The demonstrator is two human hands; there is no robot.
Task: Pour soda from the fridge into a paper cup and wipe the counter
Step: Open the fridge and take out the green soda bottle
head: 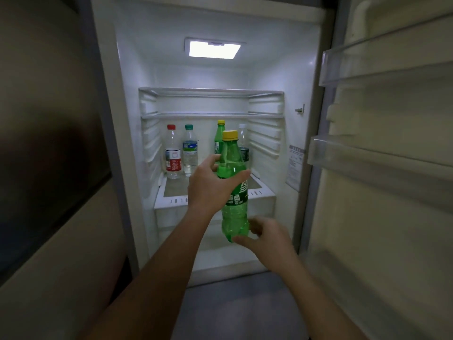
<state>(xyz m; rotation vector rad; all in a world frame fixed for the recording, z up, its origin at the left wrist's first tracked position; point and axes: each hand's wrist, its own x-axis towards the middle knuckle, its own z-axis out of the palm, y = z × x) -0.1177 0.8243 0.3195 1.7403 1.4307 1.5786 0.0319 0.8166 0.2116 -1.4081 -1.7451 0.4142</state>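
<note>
The left hand (pixel 210 185) is wrapped tight around the green soda bottle (pixel 234 192) (cap on) outside the fridge (pixel 304 69). The right hand (pixel 266 233), fingers apart, touches its bottom. Next, carry it to the cup.

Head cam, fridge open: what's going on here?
A person stands at the open fridge. The left hand grips a green soda bottle with a yellow cap around its middle, upright, in front of the shelf. The right hand touches the bottle's base, fingers loosely spread. Four more bottles stand at the back of the shelf. No cup or counter in view.
</note>
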